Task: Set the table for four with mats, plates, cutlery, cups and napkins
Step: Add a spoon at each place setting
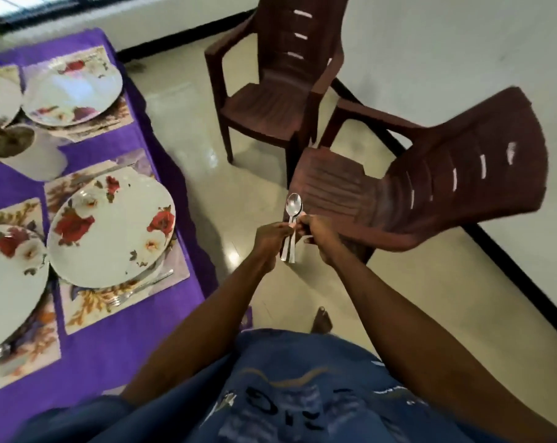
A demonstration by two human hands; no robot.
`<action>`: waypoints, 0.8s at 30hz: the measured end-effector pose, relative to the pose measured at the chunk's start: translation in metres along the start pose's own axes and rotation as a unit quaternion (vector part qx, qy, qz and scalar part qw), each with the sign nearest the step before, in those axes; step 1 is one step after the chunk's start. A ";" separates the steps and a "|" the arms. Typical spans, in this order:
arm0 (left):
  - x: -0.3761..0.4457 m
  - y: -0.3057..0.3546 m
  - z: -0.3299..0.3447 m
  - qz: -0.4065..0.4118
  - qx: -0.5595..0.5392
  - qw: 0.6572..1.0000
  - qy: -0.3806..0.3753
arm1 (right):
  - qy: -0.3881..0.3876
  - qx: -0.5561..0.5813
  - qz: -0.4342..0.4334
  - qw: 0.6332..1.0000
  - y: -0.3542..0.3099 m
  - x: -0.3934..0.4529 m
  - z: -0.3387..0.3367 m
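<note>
Partly hidden: spoons [292,219] count unclear | left hand [272,236], right hand [318,238] fingers clamped on handles | plates [111,228] blurred

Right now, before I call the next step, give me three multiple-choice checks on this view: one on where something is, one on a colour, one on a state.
1. Where are the spoons?
A. On a plate
B. In both hands, over the floor beside the table
C. On a chair seat

2. What colour is the tablecloth?
A. Purple
B. Green
C. White

3. What is the state of the nearest right-hand plate?
A. Upside down on the floor
B. Stacked on a chair
C. Lying on its mat, with a fork beside it

Answers:
1 B: the left hand and right hand pinch the bunch.
2 A: purple cloth shows around every mat.
3 C: the fork lies at its near rim.
</note>
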State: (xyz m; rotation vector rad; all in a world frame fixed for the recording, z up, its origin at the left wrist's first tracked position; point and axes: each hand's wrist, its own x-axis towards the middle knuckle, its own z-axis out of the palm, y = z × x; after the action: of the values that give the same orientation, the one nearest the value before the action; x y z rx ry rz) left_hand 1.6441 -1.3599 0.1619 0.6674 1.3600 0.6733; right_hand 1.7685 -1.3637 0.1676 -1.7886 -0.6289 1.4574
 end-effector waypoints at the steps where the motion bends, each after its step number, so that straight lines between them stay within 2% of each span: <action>1: 0.001 0.004 0.006 0.006 -0.007 1.000 0.009 | -0.020 -0.004 0.003 1.000 -0.006 0.008 -0.004; 6: 0.005 0.024 0.019 0.022 -0.027 0.997 0.074 | -0.104 -0.032 0.032 0.993 -0.031 0.042 0.000; 9: 0.015 0.030 0.010 0.031 -0.033 0.992 0.116 | -0.159 -0.015 0.061 0.985 -0.047 0.054 0.017; 13: 0.027 0.035 -0.007 0.044 -0.032 0.981 0.185 | -0.207 -0.023 0.056 0.976 -0.061 0.073 0.043; 18: 0.051 0.047 -0.039 0.073 -0.119 0.942 0.306 | -0.168 -0.066 0.040 0.983 -0.079 0.110 0.091; 24: 0.088 0.095 -0.130 0.100 -0.247 0.894 0.360 | -0.235 -0.119 0.008 0.965 -0.122 0.144 0.185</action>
State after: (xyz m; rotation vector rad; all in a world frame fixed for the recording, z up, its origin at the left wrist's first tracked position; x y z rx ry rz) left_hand 1.5179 -1.2266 0.1656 0.1296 1.6972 1.4759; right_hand 1.6329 -1.1373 0.1598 -1.6250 -1.0691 1.9039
